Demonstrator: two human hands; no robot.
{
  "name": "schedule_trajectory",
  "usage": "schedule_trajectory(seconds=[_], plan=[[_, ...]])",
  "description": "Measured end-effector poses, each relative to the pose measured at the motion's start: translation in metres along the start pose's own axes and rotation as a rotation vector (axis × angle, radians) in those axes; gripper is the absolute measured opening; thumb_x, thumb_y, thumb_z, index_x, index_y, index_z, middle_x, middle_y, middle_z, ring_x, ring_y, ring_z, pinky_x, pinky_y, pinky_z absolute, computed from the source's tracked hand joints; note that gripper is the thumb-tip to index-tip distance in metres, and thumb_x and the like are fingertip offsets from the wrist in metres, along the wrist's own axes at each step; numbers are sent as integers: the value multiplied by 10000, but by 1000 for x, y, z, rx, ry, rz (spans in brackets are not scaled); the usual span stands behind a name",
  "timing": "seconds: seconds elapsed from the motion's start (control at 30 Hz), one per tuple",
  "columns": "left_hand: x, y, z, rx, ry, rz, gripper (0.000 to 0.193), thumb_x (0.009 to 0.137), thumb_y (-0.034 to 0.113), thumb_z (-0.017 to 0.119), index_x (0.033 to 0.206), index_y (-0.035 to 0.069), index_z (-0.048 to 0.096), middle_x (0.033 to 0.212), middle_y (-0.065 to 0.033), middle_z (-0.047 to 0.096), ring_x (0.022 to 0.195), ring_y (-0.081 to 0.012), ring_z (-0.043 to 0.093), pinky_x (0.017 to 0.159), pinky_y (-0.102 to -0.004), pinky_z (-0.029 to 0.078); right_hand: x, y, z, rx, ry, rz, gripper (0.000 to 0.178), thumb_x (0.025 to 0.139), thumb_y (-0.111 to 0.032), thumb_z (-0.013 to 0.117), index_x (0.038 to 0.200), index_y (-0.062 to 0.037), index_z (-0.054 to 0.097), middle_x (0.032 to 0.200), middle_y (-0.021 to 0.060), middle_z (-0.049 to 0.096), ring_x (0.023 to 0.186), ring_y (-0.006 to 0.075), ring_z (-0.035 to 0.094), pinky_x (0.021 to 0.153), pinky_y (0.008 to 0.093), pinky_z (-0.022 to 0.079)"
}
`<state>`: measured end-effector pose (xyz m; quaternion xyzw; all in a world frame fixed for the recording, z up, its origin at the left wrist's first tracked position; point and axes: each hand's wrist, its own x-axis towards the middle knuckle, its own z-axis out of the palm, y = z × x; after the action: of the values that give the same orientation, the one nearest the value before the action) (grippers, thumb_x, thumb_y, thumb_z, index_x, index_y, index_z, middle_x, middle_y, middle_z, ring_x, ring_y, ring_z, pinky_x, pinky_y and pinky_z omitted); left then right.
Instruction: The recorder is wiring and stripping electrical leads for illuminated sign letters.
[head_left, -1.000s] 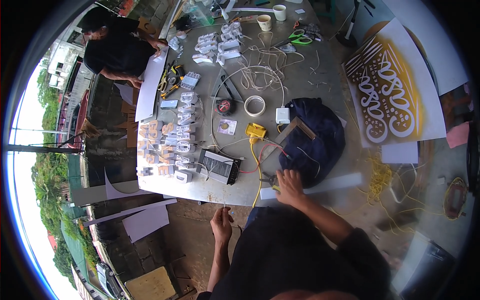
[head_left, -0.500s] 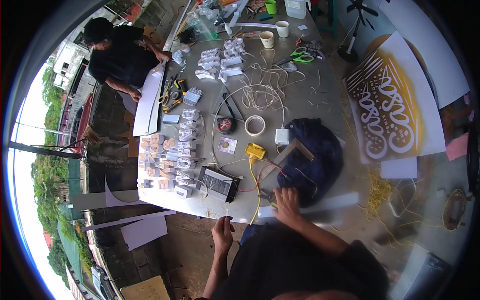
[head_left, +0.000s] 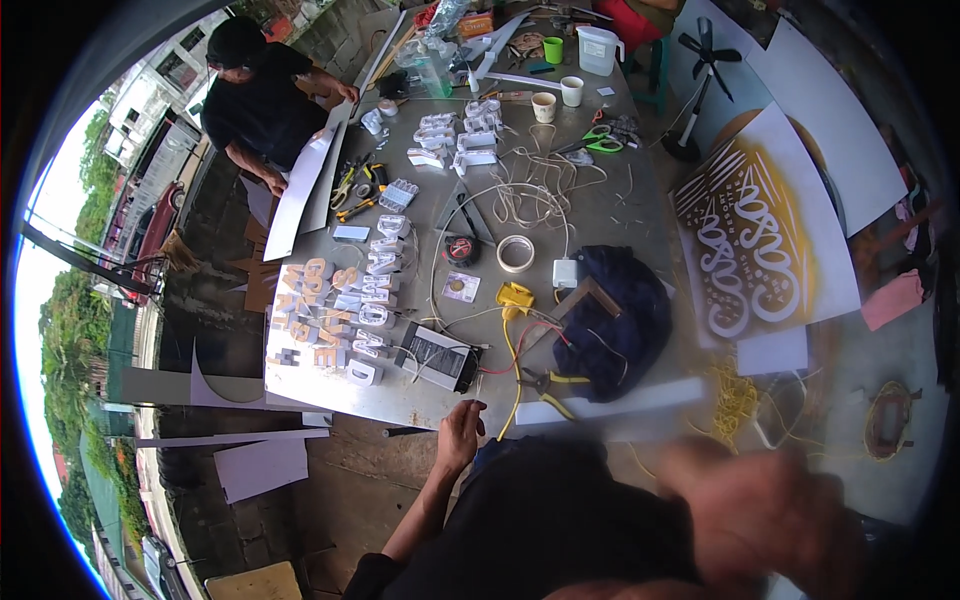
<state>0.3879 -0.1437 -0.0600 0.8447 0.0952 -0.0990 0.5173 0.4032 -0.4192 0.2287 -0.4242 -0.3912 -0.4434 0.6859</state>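
Observation:
My left hand (head_left: pixel 461 434) is at the near table edge, just below a grey and black power supply box (head_left: pixel 438 358) with wires. Its fingers are curled together, and whatever they may pinch is too small to make out. My right hand (head_left: pixel 740 490) is lifted off the table at the lower right, close to the camera and smeared by motion. Pliers with yellow and black handles (head_left: pixel 556 379) lie at the near edge beside a yellow cable (head_left: pixel 512 410). A yellow electrical connector (head_left: pixel 515 297) and a dark blue cloth (head_left: pixel 625 345) with a carpenter's square (head_left: pixel 597 299) are beyond them.
Block letters (head_left: pixel 330 330) stand in rows at the left; more white ones (head_left: pixel 475 140) sit farther back. A tape roll (head_left: pixel 515 254), tape measure (head_left: pixel 460 250), green scissors (head_left: pixel 602 142) and cups (head_left: pixel 543 107) are around. A co-worker (head_left: pixel 260 110) handles white sheets (head_left: pixel 302 190) at far left.
My right hand has let go of the pliers and swung right and toward me; they now lie on the table. My left hand has shifted slightly up and right. The co-worker's sheet has tilted.

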Motion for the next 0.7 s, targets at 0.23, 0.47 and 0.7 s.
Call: schedule_trajectory(seconds=[0.23,0.47,0.7], plan=[[-6,-14,-19,-531,-114,79,246,1068,167,443,1200,30,599,825,-46,664,580,-59,360,545,-220,322,-4,6,53,127,-314,-253,180,932,-296,609,1002,-175,495,1019,45,473,831,137,438,752,290,396],[-22,49,-55,-949,-324,70,211,1075,169,457,1166,51,606,840,-15,636,623,-32,351,561,-203,298,-108,26,64,-464,-440,974,147,861,-133,762,944,-26,706,913,66,701,777,190,662,677,278,495],[-32,74,-57,-770,-316,238,211,1057,144,516,1171,7,628,745,29,548,611,-38,391,551,-215,329,-186,62,70,-503,-245,1129,188,875,-127,761,1018,-18,708,960,75,696,840,168,647,718,289,492]])
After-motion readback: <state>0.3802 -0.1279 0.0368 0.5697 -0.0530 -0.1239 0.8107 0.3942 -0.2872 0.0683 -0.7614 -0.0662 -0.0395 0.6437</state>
